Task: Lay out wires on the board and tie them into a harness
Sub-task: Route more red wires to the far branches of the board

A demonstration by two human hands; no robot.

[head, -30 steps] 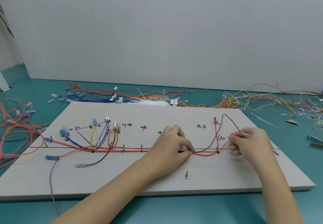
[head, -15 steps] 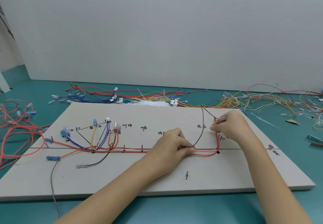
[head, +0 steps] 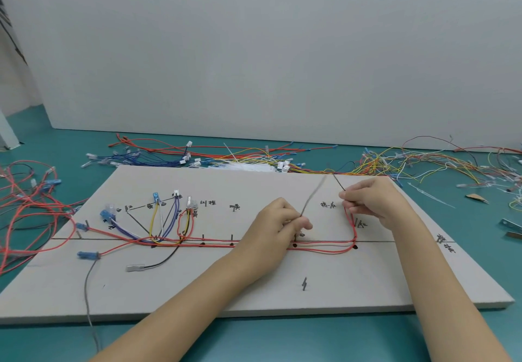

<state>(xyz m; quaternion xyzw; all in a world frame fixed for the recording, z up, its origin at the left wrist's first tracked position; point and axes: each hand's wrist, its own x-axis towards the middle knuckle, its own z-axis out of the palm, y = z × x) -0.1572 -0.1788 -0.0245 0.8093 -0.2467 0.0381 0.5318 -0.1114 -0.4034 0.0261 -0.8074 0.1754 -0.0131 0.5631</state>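
A tangle of red wires [head: 25, 206] runs off the left edge. On the board [head: 254, 291] at mid-frame, the left hand [head: 275, 224] pinches a blurred dark wire [head: 312, 196], hiding the red bundle [head: 324, 244]. The right hand [head: 372, 202] pinches its other end. Loose wires [head: 409, 161] lie upper right.

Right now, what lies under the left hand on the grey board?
Red wires run along the drawn line on the flat grey board and pass beneath the left hand, which pinches a thin dark wire. Pegs or marks under the palm are hidden.

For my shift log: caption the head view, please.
Both hands, left hand and right hand, hold a dark wire above the harness board.
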